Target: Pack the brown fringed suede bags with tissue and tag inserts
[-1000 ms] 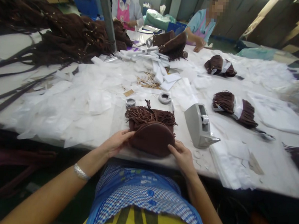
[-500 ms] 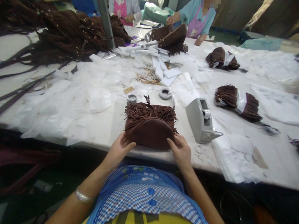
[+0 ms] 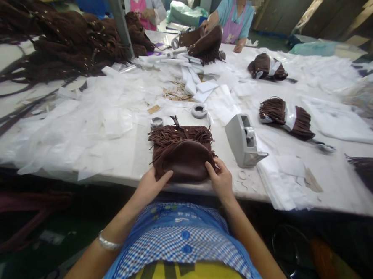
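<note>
A dark brown fringed bag (image 3: pixel 185 158) lies at the table's front edge, its smooth rounded base towards me and the fringe folded at the far side. My left hand (image 3: pixel 154 184) grips its near left corner, thumb on top and fingers partly hidden beneath. On the opposite corner my right hand (image 3: pixel 219 177) pinches the edge, thumb over the smooth panel. Just right of the bag stands a grey tape dispenser (image 3: pixel 243 141). Behind the bag are a roll of tape (image 3: pixel 198 111) and a smaller roll (image 3: pixel 157 121).
Two wrapped fringed bags (image 3: pixel 287 116) (image 3: pixel 268 67) lie to the right. Brown bags (image 3: pixel 78 44) are heaped at the far left by a metal post (image 3: pixel 119 21). Plastic sleeves (image 3: pixel 70 124) cover the left side. Two co-workers in aprons stand across the table.
The bag's rounded base is lifted and bulges up more, with both hands still on its corners. My view has shifted slightly right. Across the table, a co-worker's hand has moved onto another bag.
</note>
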Available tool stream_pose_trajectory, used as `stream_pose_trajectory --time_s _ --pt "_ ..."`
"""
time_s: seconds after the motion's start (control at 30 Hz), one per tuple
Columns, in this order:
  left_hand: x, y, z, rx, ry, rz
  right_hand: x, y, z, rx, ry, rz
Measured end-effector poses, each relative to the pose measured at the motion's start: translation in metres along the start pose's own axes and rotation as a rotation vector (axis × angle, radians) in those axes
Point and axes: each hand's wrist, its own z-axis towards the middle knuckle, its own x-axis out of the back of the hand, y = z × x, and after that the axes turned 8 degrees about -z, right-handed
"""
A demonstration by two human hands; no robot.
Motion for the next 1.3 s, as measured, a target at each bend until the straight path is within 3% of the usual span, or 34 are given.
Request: stream_pose_trajectory --time_s 0.13,0.3,0.47,0.57,0.63,0.73,0.77,0.83,0.93,1.03,1.17,1.3 --pt "-0.019 -0.002 -0.009 -0.057 0.006 -0.133 -0.001 -0.007 -0.003 -0.078 -0.068 0.079" --pt "-0.032 -0.008 -0.006 0.032 0.102 -0.161 -0.001 -0.010 -0.009 -0.048 -0.134 0.041" --pt "-0.017 -0.010 -0.010 0.226 0.061 -0.115 -0.004 -0.006 -0.010 0.025 -0.052 -0.077" --pt "0.005 -0.001 -0.026 0.274 -0.037 0.131 0.001 -0.006 -0.011 0.013 -0.116 -0.087" --pt "0.017 0.012 -0.037 0.085 0.064 0.404 0.007 -0.006 -0.012 0.012 -0.172 -0.051" --pt "0.017 0.039 -0.039 -0.425 0.360 0.686 0.019 -0.006 -0.010 0.024 -0.260 0.019" --pt "0.012 0.048 -0.034 -0.584 0.393 0.732 0.022 -0.006 -0.009 0.025 -0.292 0.046" --pt "-0.002 0.062 -0.014 -0.802 0.324 0.798 0.028 -0.007 -0.005 0.025 -0.346 0.112" --pt "-0.024 0.072 0.019 -0.847 0.147 0.885 0.034 -0.010 0.000 0.021 -0.387 0.207" --pt "-0.034 0.071 0.036 -0.824 0.064 0.951 0.033 -0.009 0.004 -0.005 -0.351 0.218" --pt "-0.030 0.053 0.027 -0.975 0.044 0.960 0.024 0.001 0.003 -0.118 -0.185 0.132" --pt "-0.020 0.031 0.017 -0.999 -0.052 0.985 0.024 0.001 -0.004 0.034 -0.127 0.041"
